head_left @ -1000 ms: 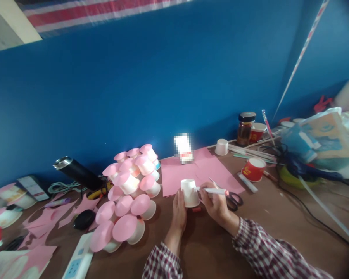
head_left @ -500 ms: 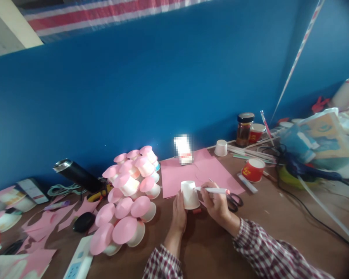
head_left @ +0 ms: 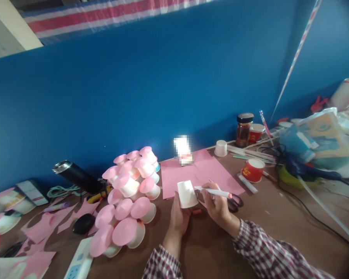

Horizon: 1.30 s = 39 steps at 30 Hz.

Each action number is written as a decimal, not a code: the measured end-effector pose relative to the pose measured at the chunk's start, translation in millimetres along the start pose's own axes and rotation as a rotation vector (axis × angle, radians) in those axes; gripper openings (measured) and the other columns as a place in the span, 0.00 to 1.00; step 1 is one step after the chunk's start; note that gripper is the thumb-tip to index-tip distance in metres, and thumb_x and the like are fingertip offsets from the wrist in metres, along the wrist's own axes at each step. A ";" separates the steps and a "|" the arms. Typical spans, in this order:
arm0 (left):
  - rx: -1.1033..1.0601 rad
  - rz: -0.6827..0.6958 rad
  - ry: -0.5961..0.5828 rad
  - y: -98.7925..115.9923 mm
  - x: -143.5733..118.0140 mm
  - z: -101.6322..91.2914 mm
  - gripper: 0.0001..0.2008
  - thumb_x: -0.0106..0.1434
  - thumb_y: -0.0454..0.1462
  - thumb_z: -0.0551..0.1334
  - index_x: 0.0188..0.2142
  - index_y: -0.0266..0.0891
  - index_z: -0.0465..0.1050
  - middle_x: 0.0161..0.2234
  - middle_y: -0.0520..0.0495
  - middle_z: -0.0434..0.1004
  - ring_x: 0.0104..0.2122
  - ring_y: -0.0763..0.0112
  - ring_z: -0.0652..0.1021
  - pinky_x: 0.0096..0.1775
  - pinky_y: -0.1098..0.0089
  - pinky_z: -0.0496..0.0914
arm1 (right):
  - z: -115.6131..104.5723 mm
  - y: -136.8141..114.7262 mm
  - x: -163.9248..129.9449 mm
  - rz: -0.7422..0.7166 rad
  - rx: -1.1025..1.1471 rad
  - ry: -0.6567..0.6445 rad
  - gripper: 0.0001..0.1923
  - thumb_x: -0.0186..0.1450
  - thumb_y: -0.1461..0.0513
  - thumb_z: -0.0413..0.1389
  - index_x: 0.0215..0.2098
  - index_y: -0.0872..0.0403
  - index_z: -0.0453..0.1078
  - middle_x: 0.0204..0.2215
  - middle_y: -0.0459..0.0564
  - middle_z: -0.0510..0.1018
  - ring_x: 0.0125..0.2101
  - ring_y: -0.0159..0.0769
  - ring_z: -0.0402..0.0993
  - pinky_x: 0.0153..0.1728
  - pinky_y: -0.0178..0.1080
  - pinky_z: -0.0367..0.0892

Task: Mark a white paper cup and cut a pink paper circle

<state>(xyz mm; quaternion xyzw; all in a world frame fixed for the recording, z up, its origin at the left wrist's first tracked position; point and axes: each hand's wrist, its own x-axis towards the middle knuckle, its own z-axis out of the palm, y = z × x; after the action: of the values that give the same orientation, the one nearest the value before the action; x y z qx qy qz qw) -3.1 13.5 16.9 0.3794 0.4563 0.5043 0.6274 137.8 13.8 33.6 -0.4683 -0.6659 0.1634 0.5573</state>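
A plain white paper cup [head_left: 187,193], bottom up and tilted to the left, is in my left hand [head_left: 178,219], whose fingers wrap its lower left side. My right hand [head_left: 218,207] is closed around a white marker pen [head_left: 216,191] with a reddish end. The pen's tip points left and lies close to the cup's right side; whether they touch I cannot tell. Under my hands a small red piece, perhaps the pen cap [head_left: 197,212], lies on the table. Dark-handled scissors [head_left: 235,202] rest beside my right hand. Pink paper sheets [head_left: 174,174] spread out behind the cup.
To the left stand several upturned cups topped with pink paper discs [head_left: 125,231]. Beyond them are a black flask [head_left: 78,176], pink paper scraps [head_left: 43,224] and a power strip [head_left: 80,259]. On the right are a red cup [head_left: 253,170], a jar [head_left: 244,131], cables and plastic bags [head_left: 322,135].
My left hand has tilted the white cup to the left and moved it slightly left. The marker pen in my right hand has dipped a little at its reddish end.
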 end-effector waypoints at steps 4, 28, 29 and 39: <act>-0.416 -0.083 -0.147 6.1 1.6 -0.5 0.34 0.63 0.58 0.43 0.44 0.34 0.74 0.42 0.37 0.78 0.44 0.57 0.76 0.47 0.58 0.69 | 0.8 -2.3 -0.5 -0.011 0.026 0.013 0.05 0.67 0.62 0.48 0.37 0.54 0.65 0.30 0.51 0.72 0.29 0.37 0.72 0.30 0.38 0.70; -0.693 -0.182 -0.239 1.7 4.3 -6.6 0.25 0.66 0.49 0.50 0.42 0.30 0.74 0.37 0.38 0.79 0.38 0.60 0.77 0.39 0.62 0.71 | 10.2 12.2 -9.0 -0.021 0.088 -0.037 0.05 0.65 0.64 0.50 0.39 0.54 0.65 0.32 0.52 0.74 0.34 0.39 0.73 0.35 0.41 0.70; -0.657 -0.178 -0.256 0.9 4.1 -5.3 0.26 0.65 0.50 0.49 0.43 0.30 0.73 0.38 0.37 0.78 0.38 0.59 0.77 0.38 0.61 0.71 | 10.0 12.1 -8.9 -0.019 0.087 -0.043 0.05 0.65 0.64 0.50 0.39 0.54 0.66 0.32 0.52 0.74 0.33 0.39 0.73 0.35 0.41 0.70; -0.532 -0.172 -0.224 -5.2 1.8 -3.9 0.27 0.64 0.52 0.50 0.48 0.30 0.70 0.44 0.35 0.75 0.40 0.58 0.75 0.35 0.64 0.69 | 7.0 8.3 -8.0 -0.026 0.066 -0.041 0.05 0.66 0.64 0.49 0.39 0.54 0.66 0.31 0.52 0.74 0.33 0.39 0.73 0.34 0.41 0.69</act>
<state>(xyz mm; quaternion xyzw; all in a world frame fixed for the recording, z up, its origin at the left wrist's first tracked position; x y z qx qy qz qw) -5.2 14.3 10.6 0.2150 0.2666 0.5063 0.7914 134.8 13.7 20.5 -0.4376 -0.6775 0.1877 0.5606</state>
